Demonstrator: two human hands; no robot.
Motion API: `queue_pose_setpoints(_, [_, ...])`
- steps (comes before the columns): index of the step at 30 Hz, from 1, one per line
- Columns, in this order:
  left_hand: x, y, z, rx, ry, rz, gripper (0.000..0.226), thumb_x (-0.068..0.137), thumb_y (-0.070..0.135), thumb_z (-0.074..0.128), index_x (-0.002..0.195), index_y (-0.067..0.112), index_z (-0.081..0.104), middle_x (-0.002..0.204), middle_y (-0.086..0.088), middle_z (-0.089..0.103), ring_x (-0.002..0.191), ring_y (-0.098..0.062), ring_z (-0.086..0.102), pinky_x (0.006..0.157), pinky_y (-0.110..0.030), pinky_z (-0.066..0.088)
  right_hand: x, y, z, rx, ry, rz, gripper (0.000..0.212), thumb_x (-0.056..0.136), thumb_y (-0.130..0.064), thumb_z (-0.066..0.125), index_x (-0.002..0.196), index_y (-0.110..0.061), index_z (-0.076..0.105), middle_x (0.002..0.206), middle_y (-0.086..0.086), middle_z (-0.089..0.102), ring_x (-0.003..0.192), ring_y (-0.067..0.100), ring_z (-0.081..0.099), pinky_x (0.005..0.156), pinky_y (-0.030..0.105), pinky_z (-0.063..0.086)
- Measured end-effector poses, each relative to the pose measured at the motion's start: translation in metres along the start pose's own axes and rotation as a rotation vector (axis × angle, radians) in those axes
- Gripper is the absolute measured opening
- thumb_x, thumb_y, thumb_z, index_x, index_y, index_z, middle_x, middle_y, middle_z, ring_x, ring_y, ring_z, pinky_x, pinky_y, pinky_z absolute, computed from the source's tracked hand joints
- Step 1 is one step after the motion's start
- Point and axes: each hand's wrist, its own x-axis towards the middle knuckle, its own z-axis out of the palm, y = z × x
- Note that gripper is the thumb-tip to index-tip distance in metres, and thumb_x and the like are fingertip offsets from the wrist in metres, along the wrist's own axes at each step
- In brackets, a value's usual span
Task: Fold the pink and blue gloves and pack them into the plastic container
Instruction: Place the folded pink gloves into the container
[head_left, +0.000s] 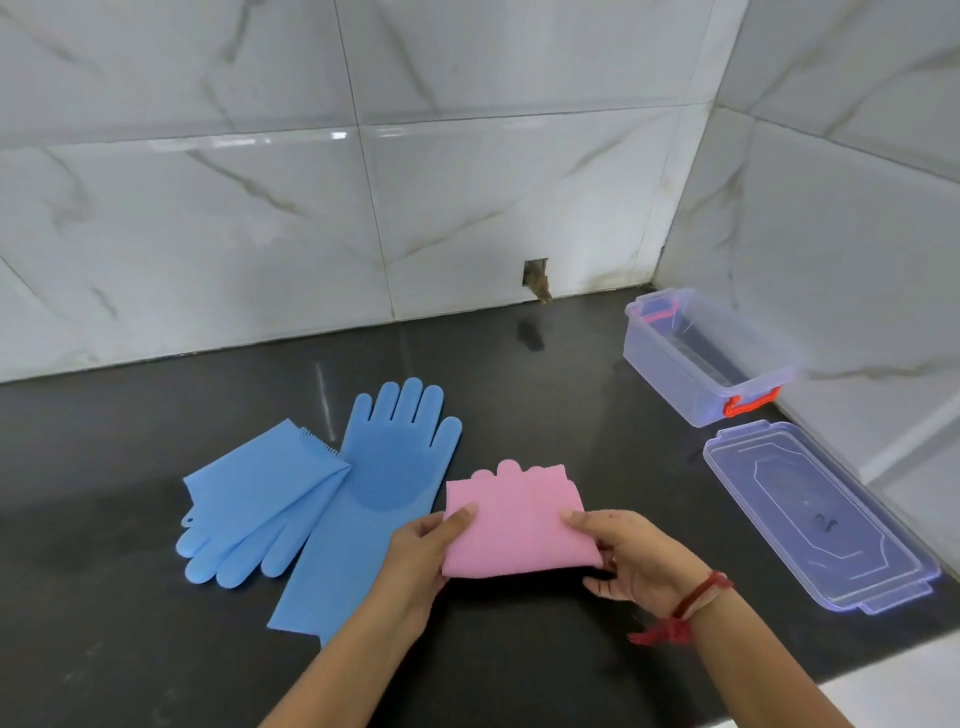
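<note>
Head view: both hands hold a folded pink glove bundle over the dark surface.

The left hand (418, 551) has its grip closed on the bundle's left edge, thumb on top; the right hand (631, 558) has its grip closed on the right edge of the pink glove bundle (514, 522), whose fingertips poke out along the far side. 2 blue gloves (332, 488) lie flat and overlapping on the surface (130, 597) to the left, 1 folded across the other. The open plastic container (701, 358) sits well apart at the far right by the wall, its clear lid (815, 512) beside it.
</note>
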Motion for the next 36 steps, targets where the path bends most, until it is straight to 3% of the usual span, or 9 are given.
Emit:
queue_pose_setpoints(5, [0.0,0.006,0.01,-0.078,-0.187,-0.173,0.04,0.059,0.02,0.081,0.094,0.008,0.068,0.086,-0.013,0.076,0.088,-0.029,0.069,0.075,-0.042,0.056,-0.007,0.011,-0.004,0.168,-0.12,0.022,0.041,0.061,-0.03,0.076,0.097,-0.013,0.067,0.084,0.002,0.068,0.078,0.015,0.061,0.063,0.029,0.053])
queue_pose_setpoints(10, [0.009,0.008,0.036,-0.005,-0.265,-0.058,0.046,0.057,0.025,0.083,0.1,0.013,0.071,0.097,-0.011,0.075,0.092,-0.029,0.07,0.079,-0.044,0.057,-0.014,0.006,-0.018,0.284,-0.135,-0.08,0.039,0.08,-0.012,0.064,0.118,-0.008,0.06,0.101,0.009,0.07,0.087,0.021,0.065,0.07,0.032,0.056])
queue_pose_setpoints(15, [0.032,0.055,0.081,0.161,-0.485,0.056,0.047,0.067,0.028,0.079,0.11,0.015,0.066,0.105,-0.01,0.073,0.096,-0.026,0.07,0.076,-0.04,0.058,-0.022,-0.028,-0.053,0.37,-0.092,-0.274,0.056,0.07,-0.002,0.069,0.123,-0.009,0.055,0.117,0.014,0.065,0.101,0.027,0.064,0.071,0.036,0.06])
queue_pose_setpoints(21, [0.086,0.149,0.193,0.482,-0.671,0.276,0.028,0.077,0.024,0.073,0.102,0.012,0.067,0.103,-0.008,0.073,0.094,-0.021,0.07,0.076,-0.031,0.057,-0.021,-0.105,-0.114,0.277,0.046,-0.537,0.06,0.069,-0.003,0.07,0.124,-0.018,0.051,0.11,0.003,0.066,0.097,0.019,0.066,0.074,0.037,0.06])
queue_pose_setpoints(25, [0.126,0.191,0.268,0.712,-0.732,0.338,0.028,0.086,0.023,0.067,0.11,0.01,0.064,0.104,-0.006,0.071,0.092,-0.018,0.069,0.072,-0.028,0.057,-0.007,-0.142,-0.156,0.21,0.229,-0.63,0.019,0.087,-0.017,0.057,0.104,-0.024,0.061,0.09,-0.007,0.067,0.077,0.01,0.063,0.063,0.031,0.052])
queue_pose_setpoints(27, [0.145,0.201,0.3,0.852,-0.74,0.355,0.029,0.085,0.026,0.069,0.11,0.01,0.063,0.105,-0.005,0.069,0.094,-0.02,0.067,0.072,-0.029,0.057,0.004,-0.154,-0.177,0.201,0.352,-0.614,0.011,0.09,-0.015,0.053,0.095,-0.02,0.061,0.088,-0.002,0.064,0.076,0.013,0.062,0.066,0.032,0.053])
queue_pose_setpoints(30, [0.174,0.204,0.337,1.033,-0.756,0.362,0.038,0.085,0.026,0.069,0.117,0.008,0.059,0.113,-0.008,0.066,0.103,-0.024,0.064,0.086,-0.038,0.054,0.025,-0.167,-0.204,0.023,0.497,-0.566,0.01,0.088,-0.006,0.051,0.092,-0.007,0.06,0.091,0.009,0.06,0.081,0.021,0.058,0.073,0.037,0.053])
queue_pose_setpoints(33, [0.196,0.201,0.357,1.172,-0.766,0.347,0.031,0.085,0.027,0.069,0.112,0.014,0.061,0.107,-0.001,0.067,0.095,-0.018,0.065,0.071,-0.03,0.057,0.045,-0.174,-0.219,-0.187,0.576,-0.461,0.022,0.085,-0.003,0.052,0.104,0.008,0.058,0.091,0.015,0.053,0.08,0.025,0.052,0.071,0.036,0.048])
queue_pose_setpoints(36, [0.211,0.196,0.367,1.295,-0.741,0.285,0.04,0.084,0.028,0.071,0.116,0.009,0.059,0.11,-0.005,0.067,0.093,-0.018,0.066,0.064,-0.029,0.056,0.056,-0.182,-0.227,-0.377,0.548,-0.361,0.014,0.083,-0.004,0.053,0.094,0.002,0.058,0.087,0.014,0.054,0.069,0.022,0.054,0.058,0.028,0.052])
